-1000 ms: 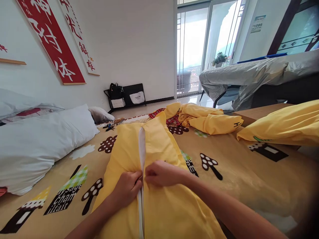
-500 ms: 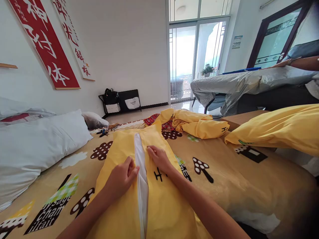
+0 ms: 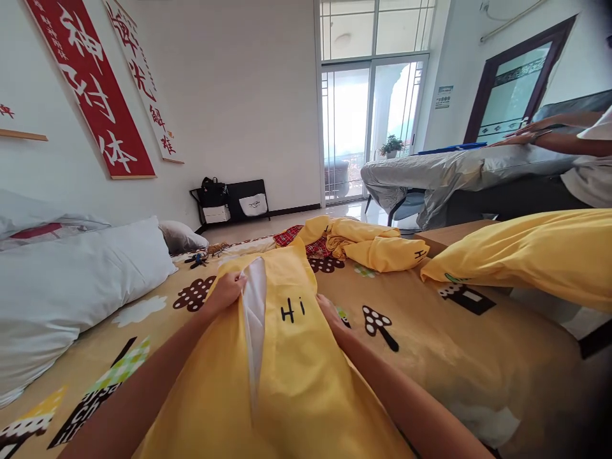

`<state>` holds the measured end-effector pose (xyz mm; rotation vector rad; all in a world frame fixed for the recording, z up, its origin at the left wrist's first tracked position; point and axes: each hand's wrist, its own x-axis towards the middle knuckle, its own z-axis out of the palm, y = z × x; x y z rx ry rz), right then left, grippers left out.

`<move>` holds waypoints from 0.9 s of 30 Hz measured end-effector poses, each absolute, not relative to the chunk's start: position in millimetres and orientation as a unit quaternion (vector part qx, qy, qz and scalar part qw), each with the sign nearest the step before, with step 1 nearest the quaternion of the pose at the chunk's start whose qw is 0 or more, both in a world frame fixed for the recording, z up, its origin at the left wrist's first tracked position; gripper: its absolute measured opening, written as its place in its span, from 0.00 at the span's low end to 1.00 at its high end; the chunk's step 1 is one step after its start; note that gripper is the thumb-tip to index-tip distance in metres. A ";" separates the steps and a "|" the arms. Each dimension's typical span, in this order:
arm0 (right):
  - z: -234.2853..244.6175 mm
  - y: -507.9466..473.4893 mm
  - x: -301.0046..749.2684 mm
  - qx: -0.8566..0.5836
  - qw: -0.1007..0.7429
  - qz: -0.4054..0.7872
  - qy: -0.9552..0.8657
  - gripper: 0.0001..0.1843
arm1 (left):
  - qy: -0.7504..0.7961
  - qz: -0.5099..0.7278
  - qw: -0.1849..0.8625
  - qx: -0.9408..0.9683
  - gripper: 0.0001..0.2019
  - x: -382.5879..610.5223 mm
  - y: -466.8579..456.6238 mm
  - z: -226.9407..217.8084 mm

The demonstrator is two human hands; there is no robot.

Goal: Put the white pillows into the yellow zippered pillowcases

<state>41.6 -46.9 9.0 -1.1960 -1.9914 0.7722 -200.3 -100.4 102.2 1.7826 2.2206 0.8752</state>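
Note:
A yellow pillowcase with "Hi" on it lies on the bed in front of me. Through the long slit down its front shows white fabric, broad at the top and narrowing toward me. My left hand is closed on the left edge of that slit, near its upper end. On the far right side, my right hand holds the pillowcase's side edge; some of its fingers are hidden by the cloth.
A white pillow rests at left on the patterned bedsheet. Crumpled yellow cloth lies beyond, and a yellow cushion at right. Another person's hands are over a plastic-covered table.
My left hand has moved up and left, drawing the slit's edge aside. My right hand has shifted from beside the slit to the right side edge, uncovering the letters.

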 end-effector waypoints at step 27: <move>22.9 -62.6 12.8 -0.142 0.263 0.060 -0.952 0.21 | 0.624 0.084 0.002 0.777 0.18 -253.0 -150.8 121.4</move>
